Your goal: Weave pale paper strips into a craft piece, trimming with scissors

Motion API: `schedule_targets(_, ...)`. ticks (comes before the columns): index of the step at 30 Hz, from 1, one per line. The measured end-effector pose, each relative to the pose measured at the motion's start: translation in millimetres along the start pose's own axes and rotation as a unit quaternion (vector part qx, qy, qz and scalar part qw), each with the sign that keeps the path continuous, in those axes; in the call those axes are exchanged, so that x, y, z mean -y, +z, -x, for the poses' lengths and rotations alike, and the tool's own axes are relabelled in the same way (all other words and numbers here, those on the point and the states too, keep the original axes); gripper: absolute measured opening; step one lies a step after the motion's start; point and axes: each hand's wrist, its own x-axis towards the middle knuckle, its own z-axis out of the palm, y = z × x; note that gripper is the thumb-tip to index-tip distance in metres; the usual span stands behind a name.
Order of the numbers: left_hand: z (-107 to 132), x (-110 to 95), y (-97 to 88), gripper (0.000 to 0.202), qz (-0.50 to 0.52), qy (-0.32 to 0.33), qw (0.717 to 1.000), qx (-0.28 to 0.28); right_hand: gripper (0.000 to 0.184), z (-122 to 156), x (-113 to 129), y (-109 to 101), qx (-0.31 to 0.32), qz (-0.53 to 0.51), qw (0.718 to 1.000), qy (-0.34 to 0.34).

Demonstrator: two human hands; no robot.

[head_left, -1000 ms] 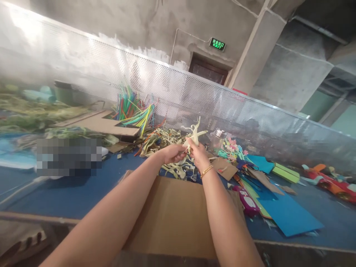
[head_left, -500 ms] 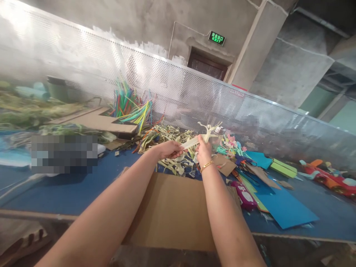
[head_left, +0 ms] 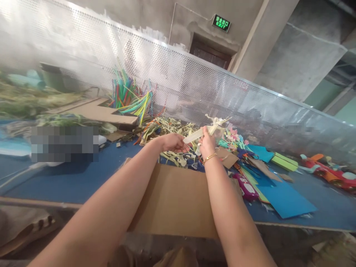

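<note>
My right hand [head_left: 208, 144], with a gold chain bracelet at its wrist, is closed round a pale cream strip [head_left: 194, 135] of husk-like material. A frayed, branching tuft of it sticks out above the fingers. The strip's flat free end points left toward my left hand [head_left: 175, 142]. That hand's fingers are apart beside the end; whether they touch it is hard to see. Beneath both hands lies a heap of similar pale, curled strips [head_left: 178, 159]. A brown cardboard sheet [head_left: 174, 202] lies between my forearms, over the table's front edge.
On the blue table [head_left: 111, 178] are colourful pipe-cleaner-like stems [head_left: 125, 92], a cut cardboard piece [head_left: 111, 115], pastel flowers [head_left: 233, 138], a purple case [head_left: 246, 187], blue sheets [head_left: 289, 200] and a red toy car [head_left: 330, 172]. A perforated metal screen [head_left: 167, 78] stands along the back.
My left hand's fingers have loosened from the strip's end and spread. My right hand has moved slightly right and up with the strip. The view has shifted a little.
</note>
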Motion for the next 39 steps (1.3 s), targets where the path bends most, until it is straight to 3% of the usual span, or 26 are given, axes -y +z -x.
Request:
schedule_targets(7,-8,-1,3.6,0.015,0.057,0.042,0.995,-0.067,0.037,-1,3,0,0.048,0.024,0.999,0.010)
schedule_targets(10,-8,2,8.4,0.024,0.055,0.025,0.998,-0.014,0.039,5,0,4,0.074,0.020,0.997,0.013)
schedule_targets(13,-6,5,13.0,0.020,0.064,0.016,0.997,0.039,0.040,9,-3,7,0.094,0.019,0.995,0.022)
schedule_targets(18,-9,0,8.7,0.017,0.071,-0.027,0.993,0.090,0.042,11,-1,7,0.121,0.005,0.991,0.055)
schedule_targets(21,-11,-6,5.8,0.022,0.090,-0.062,0.990,0.083,0.039,10,2,6,0.135,-0.018,0.988,0.080)
schedule_targets(25,-9,-7,4.6,0.015,0.101,-0.067,0.991,0.048,0.035,8,2,4,0.122,-0.032,0.988,0.089)
schedule_targets(32,-2,1,-0.3,0.009,0.087,-0.032,0.989,0.114,0.033,6,0,-1,0.083,-0.045,0.991,0.091)
schedule_targets(39,-2,5,2.6,0.008,0.006,-0.004,0.998,0.068,0.041,4,-3,-1,0.076,-0.054,0.990,0.101)
